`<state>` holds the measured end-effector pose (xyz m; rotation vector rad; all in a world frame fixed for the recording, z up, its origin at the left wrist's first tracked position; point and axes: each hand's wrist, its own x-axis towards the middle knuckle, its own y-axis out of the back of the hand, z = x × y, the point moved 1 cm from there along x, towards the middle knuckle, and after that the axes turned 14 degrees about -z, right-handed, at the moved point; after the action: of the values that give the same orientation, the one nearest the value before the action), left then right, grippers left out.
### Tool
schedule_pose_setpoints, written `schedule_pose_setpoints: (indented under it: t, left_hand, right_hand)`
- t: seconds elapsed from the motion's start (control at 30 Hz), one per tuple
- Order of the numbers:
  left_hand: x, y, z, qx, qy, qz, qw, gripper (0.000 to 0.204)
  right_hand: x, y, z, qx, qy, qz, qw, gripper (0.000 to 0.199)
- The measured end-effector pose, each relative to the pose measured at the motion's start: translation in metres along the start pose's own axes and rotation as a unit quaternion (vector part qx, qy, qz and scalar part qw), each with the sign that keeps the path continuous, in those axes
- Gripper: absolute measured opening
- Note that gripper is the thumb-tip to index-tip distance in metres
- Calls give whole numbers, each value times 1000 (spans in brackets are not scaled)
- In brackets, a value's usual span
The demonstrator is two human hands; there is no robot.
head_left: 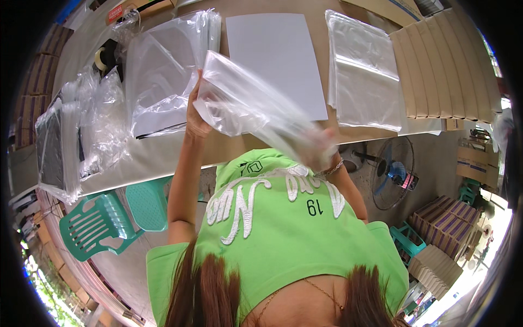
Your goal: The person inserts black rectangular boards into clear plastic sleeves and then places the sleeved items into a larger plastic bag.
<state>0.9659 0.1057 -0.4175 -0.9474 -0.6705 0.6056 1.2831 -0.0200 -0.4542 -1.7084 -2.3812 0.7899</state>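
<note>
In the head view, the left hand (197, 117) is raised above the table edge and pinches one end of a clear, floppy plastic bag (245, 106) between thumb and fingers, which are closed on the film near its upper left corner. From that pinch the bag's long axis slopes down and to the right, toward the right hand (321, 150), which is inside or behind the far end of the film; the hand is blurred and veiled by the plastic, so whether its fingers are spread or closed cannot be told. The bag thus hangs stretched between the two hands, above the tan table surface (163, 155) and not touching it, with the left hand at the higher, farther end and the right hand at the lower end, nearer the body. Just beyond the left grip, a little to its left, lies a stack of clear plastic sleeves with a dark sheet inside (163, 76). Beyond the bag's middle lies a plain white rectangular sheet (275, 57), partly covered by the lifted film. Farther right of the right hand sits a flat pile of empty clear bags (365, 71), and beyond that a row of brown cardboard pieces (447, 65). Well left of the grip is a loose heap of crumpled clear film (103, 120).
</note>
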Motion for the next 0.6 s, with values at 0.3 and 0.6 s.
schedule_pose_setpoints:
  t: [0.3,0.6]
  left_hand:
    - [-89,45,-17,-2,217,48,975,78]
    - [-63,-19,-33,162,127,259,944,28]
  right_hand:
    - [33,-6,-81,388,182,-346,835,74]
    - [2,25,-62,77,-91,36,992,30]
